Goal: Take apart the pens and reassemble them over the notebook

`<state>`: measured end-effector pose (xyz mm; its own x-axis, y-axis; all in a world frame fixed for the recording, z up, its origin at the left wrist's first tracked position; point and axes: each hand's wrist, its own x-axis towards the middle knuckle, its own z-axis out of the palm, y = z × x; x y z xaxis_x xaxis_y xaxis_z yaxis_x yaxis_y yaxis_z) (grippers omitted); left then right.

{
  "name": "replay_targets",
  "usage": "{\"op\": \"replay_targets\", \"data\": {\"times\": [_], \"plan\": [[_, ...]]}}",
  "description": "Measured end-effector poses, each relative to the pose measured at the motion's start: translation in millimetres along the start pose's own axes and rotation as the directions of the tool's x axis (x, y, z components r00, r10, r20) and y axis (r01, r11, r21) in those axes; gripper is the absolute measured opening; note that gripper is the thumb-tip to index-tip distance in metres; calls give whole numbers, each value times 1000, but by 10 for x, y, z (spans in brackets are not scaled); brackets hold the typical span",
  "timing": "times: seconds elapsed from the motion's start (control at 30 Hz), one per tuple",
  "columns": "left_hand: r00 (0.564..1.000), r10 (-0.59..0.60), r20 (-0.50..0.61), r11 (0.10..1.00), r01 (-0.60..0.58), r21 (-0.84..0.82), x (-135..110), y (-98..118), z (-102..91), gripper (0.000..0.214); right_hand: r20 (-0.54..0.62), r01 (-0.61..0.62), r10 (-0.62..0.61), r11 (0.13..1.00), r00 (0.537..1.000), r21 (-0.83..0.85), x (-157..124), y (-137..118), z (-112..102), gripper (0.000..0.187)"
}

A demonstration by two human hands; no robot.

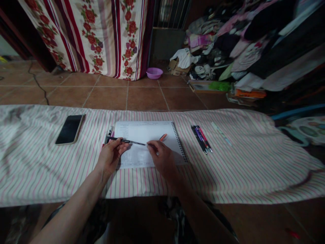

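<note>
A slim black pen (135, 142) is held nearly level above an open spiral notebook (142, 130). My left hand (111, 154) is closed on its left part, between thumb and fingers. At the pen's right end, the fingertips of my right hand (162, 157) are pinched together on the tip. An orange-ended pen or marker (163, 137) shows just beyond my right hand; whether it lies on the page or is in that hand, I cannot tell. Several pens (111, 131) lie along the notebook's left edge, partly hidden by my left hand.
A phone (70, 129) lies left on the striped cloth (243, 159). Several pens (201, 139) lie side by side right of the notebook, with a pale, thin strip-like object (220, 133) beyond. A purple basin (154, 73) and heaped clothes (218, 44) are on the floor behind.
</note>
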<state>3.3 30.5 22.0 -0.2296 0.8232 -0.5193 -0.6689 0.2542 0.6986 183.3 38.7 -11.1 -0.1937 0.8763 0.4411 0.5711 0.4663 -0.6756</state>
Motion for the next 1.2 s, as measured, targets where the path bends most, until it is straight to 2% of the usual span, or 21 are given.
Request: {"op": "replay_targets", "data": {"times": [0.67,1.2], "plan": [[1000,-17,-18,1000,16,-7,-14,-5,18,19,3,-34,34,999,999,-7,8,-42,-31,13],[1000,-19,9,1000,19,19,-46,-3,35,18,-23,-49,51,995,998,87,15,-61,-8,7]]}}
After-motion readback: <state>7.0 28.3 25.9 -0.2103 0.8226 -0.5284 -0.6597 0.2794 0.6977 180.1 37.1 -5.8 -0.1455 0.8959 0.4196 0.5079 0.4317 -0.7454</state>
